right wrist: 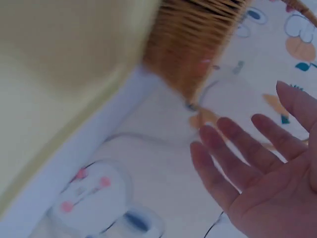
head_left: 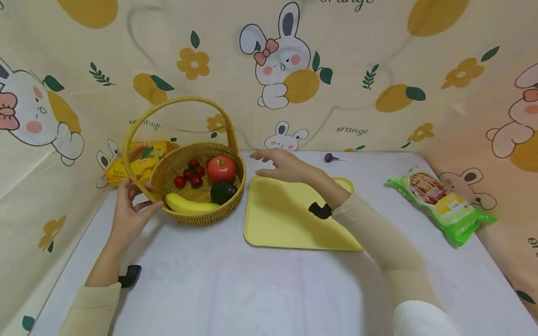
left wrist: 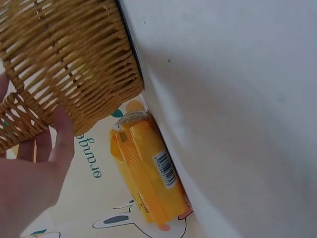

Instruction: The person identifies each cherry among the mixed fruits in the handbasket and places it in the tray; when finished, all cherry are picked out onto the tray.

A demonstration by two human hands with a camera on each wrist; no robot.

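A wicker basket point(head_left: 201, 225) with a tall hoop handle stands on the left of the table. My left hand point(head_left: 129, 212) grips its left side at the foot of the handle, the thumb against the outer weave in the left wrist view. Inside lie a banana point(head_left: 189, 204), a red apple point(head_left: 221, 169), a dark green avocado point(head_left: 223, 192) and several cherries point(head_left: 196, 181). To the right of the basket my right hand point(head_left: 286, 165) hovers over the far edge of a yellow tray point(head_left: 281, 214), fingers spread and holding nothing.
Behind the basket on the left lies a yellow snack packet point(left wrist: 148, 173). A wrapped lollipop point(head_left: 329, 157) is at the table's back, and a green food bag point(head_left: 441, 200) lies at the right. Printed cloth point(head_left: 357, 56) walls the table's back and sides.
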